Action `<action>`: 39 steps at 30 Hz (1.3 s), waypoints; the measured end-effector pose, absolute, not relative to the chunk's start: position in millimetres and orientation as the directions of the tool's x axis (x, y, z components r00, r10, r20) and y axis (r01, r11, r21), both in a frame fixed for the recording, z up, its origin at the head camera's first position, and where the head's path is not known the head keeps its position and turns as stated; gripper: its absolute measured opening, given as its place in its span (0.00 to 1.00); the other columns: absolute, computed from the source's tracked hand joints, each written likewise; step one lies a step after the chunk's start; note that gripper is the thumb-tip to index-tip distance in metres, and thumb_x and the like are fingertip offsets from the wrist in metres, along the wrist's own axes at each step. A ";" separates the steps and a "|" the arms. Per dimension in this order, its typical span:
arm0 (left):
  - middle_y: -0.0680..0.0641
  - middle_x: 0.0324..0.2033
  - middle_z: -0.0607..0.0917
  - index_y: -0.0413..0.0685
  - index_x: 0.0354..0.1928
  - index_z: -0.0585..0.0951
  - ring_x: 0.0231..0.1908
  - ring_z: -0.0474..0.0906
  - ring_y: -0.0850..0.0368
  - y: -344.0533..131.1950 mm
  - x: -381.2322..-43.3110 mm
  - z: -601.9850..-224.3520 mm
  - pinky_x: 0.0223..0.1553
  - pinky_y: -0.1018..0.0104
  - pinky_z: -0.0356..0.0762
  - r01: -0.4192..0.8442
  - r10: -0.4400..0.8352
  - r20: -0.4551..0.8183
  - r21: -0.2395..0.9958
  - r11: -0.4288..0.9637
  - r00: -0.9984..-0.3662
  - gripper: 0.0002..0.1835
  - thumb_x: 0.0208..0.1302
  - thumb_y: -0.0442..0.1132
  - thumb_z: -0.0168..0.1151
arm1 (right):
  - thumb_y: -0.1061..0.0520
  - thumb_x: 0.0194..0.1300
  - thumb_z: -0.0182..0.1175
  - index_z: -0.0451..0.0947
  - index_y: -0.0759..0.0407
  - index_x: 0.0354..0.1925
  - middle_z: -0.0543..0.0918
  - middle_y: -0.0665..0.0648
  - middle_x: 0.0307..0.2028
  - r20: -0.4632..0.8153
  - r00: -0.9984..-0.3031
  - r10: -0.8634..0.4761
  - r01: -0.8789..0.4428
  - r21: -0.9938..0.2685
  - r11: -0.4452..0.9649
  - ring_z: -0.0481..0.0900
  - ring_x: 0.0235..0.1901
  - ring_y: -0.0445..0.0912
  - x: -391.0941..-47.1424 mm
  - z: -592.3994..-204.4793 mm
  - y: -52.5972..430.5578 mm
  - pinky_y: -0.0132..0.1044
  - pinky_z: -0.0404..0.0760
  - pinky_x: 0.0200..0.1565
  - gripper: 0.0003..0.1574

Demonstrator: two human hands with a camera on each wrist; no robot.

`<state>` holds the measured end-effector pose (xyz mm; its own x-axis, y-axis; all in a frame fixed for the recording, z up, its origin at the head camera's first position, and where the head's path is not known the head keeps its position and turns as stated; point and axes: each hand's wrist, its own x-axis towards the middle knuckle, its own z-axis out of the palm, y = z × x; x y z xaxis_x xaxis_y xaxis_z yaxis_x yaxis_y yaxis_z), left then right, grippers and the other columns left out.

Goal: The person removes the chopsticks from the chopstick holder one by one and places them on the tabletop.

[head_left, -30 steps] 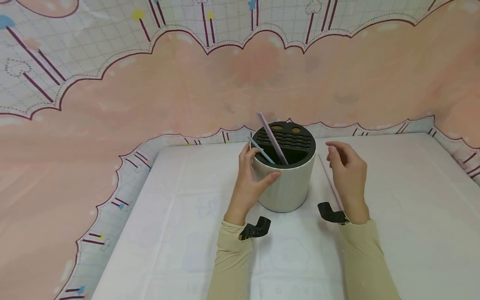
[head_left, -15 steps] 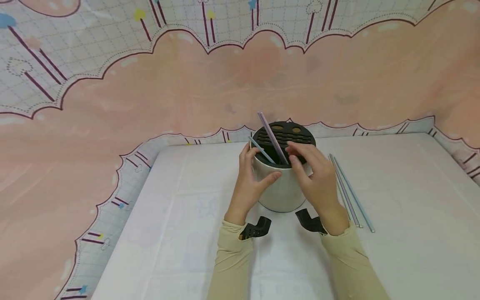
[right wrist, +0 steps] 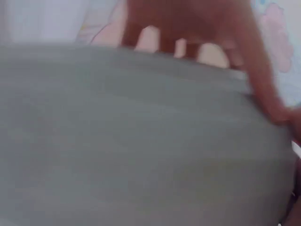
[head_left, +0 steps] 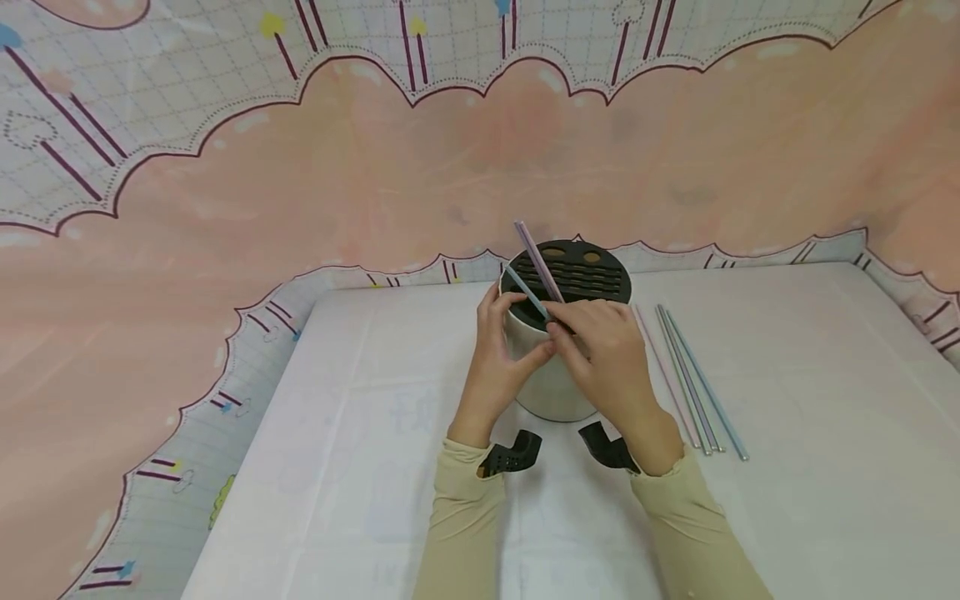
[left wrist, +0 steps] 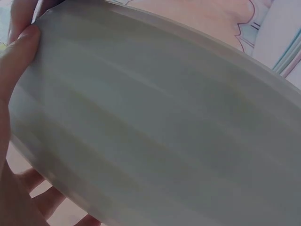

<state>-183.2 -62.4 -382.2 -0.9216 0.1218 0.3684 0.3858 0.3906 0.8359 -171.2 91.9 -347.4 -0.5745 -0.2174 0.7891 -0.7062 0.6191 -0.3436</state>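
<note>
On the table we count one pot, gripped by the left hand, fingers spread, and one blue stick, slanting at its opening, pinched by the right hand.

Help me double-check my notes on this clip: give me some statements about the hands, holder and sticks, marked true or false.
1. The left hand grips the pale holder. True.
2. The right hand lies flat on the table. False: its fingertips are at the light blue stick.
3. Loose sticks lie right of the holder. True.
4. The holder's top is red. False: it is black.
</note>
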 end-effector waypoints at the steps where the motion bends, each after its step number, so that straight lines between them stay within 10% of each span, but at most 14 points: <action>1: 0.59 0.66 0.43 0.72 0.58 0.57 0.65 0.45 0.59 -62.2 -183.0 -382.2 0.59 0.48 0.54 0.386 0.124 0.368 0.837 0.388 -0.922 0.36 0.48 0.62 0.61 | 0.59 0.57 0.60 0.80 0.58 0.43 0.82 0.53 0.34 0.791 -0.580 -0.197 -0.713 -0.375 0.592 0.75 0.36 0.48 -171.0 -346.3 93.0 0.44 0.67 0.42 0.13; 12: 0.63 0.66 0.41 0.79 0.57 0.55 0.65 0.44 0.56 -61.0 -180.3 -379.8 0.59 0.46 0.52 0.302 0.102 0.286 0.860 0.412 -0.953 0.36 0.46 0.65 0.61 | 0.66 0.60 0.55 0.76 0.65 0.46 0.78 0.58 0.38 0.570 -0.804 0.171 -0.580 -0.815 -0.008 0.74 0.39 0.48 -161.1 -331.4 116.2 0.31 0.73 0.41 0.14; 20: 0.65 0.66 0.40 0.79 0.57 0.55 0.65 0.44 0.56 -61.2 -179.6 -379.2 0.59 0.45 0.51 0.291 0.109 0.270 0.865 0.409 -0.957 0.36 0.46 0.65 0.60 | 0.73 0.60 0.50 0.65 0.77 0.46 0.70 0.68 0.36 0.472 -0.753 0.458 -0.655 -0.474 -0.589 0.71 0.37 0.55 -169.4 -325.4 147.2 0.40 0.76 0.37 0.14; 31: 0.65 0.66 0.40 0.79 0.57 0.55 0.65 0.45 0.55 -61.2 -178.9 -379.4 0.58 0.45 0.52 0.273 0.099 0.256 0.862 0.428 -0.962 0.37 0.45 0.66 0.60 | 0.72 0.60 0.51 0.64 0.76 0.46 0.71 0.71 0.29 0.388 -0.701 0.598 -0.713 -0.376 -0.592 0.75 0.27 0.59 -173.2 -325.5 188.9 0.44 0.80 0.29 0.14; 39: 0.66 0.66 0.40 0.81 0.56 0.55 0.65 0.45 0.55 -62.8 -178.7 -379.4 0.58 0.45 0.52 0.258 0.099 0.238 0.871 0.418 -0.966 0.36 0.46 0.65 0.60 | 0.65 0.61 0.54 0.71 0.70 0.49 0.77 0.65 0.29 0.465 -0.750 0.471 -0.614 -0.753 -0.235 0.76 0.28 0.51 -177.5 -341.2 182.9 0.33 0.79 0.30 0.17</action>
<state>-178.7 -62.8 -379.4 -0.9661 0.0988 0.2383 0.2576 0.4184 0.8709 -177.5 182.9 -341.2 -0.7498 0.4711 0.4647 -0.6143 -0.2346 -0.7534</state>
